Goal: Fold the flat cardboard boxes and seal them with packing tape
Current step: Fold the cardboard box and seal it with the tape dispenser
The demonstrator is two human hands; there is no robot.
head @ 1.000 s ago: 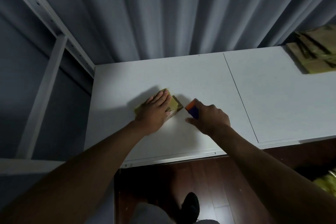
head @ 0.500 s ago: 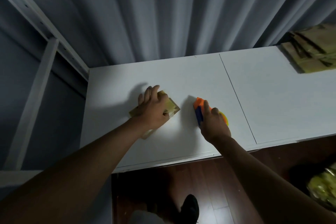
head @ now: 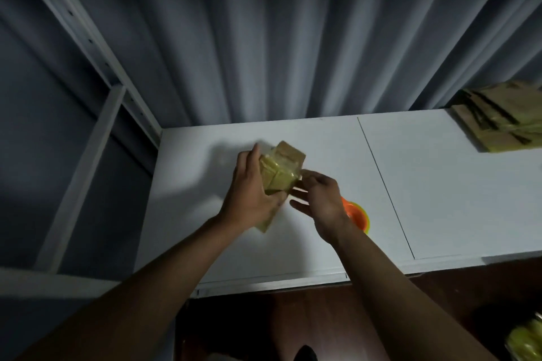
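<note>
Up above the white table (head: 440, 184), a small brown box (head: 281, 168) shines with yellowish tape, tilted; the left hand (head: 249, 193) grips its side while the right hand (head: 319, 196) pinches its corner.

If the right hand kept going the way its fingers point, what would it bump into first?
The right hand points left, toward the small brown cardboard box that the left hand grips. It would likely meet that box's taped near corner first; its upper fingers already seem to be at it, though blur makes contact uncertain.
</note>
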